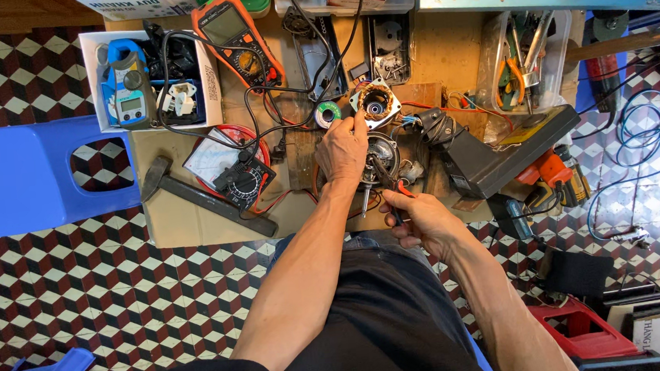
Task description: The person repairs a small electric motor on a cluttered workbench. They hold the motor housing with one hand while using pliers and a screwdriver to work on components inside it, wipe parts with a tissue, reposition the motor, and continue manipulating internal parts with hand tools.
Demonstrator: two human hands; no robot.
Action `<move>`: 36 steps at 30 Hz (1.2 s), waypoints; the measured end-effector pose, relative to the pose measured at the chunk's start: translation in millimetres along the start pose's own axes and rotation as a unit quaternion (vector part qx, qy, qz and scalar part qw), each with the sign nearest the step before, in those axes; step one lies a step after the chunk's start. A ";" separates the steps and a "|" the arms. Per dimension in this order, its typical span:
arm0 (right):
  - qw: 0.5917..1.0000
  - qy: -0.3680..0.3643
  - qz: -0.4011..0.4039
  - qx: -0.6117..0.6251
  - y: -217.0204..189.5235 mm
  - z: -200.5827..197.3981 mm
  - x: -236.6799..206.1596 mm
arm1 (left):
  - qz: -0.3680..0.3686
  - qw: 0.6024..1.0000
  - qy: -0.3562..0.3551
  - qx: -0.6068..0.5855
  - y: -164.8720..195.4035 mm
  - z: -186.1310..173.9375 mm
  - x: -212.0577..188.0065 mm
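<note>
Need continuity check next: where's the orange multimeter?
Head view, upper middle: the orange multimeter lies tilted on the cardboard, right of the white box, up-left of the left hand.

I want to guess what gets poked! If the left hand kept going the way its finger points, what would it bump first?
The left hand points up the board, so it would likely first meet the round motor housing with copper windings, just past its fingertip. Depth is hard to judge.

The motor housing [375,103] shows dull cast metal around coppery windings. Left of it, the orange multimeter [236,37] is glossy plastic, and the hammer [205,197] has a matt dark head. The worktop [184,228] is bare, matt cardboard-brown board. The blue stool [23,178] is smooth plastic.
</note>
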State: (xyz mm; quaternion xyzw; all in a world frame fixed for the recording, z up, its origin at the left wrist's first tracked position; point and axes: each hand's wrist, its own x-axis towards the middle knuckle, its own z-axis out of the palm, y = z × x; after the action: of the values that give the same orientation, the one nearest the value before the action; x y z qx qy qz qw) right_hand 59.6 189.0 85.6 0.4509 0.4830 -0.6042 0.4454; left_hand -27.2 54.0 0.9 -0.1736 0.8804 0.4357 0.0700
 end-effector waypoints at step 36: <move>0.997 0.008 -0.021 -0.078 -6.6 -10.7 -0.3 | 0.012 1.000 0.006 0.001 -1.6 9.3 -0.4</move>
State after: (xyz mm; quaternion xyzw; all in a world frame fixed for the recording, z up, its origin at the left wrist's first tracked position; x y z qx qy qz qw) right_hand 54.5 200.6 85.8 0.4091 0.5415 -0.5707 0.4623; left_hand -26.5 60.6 -5.9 -0.1654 0.8831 0.4350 0.0596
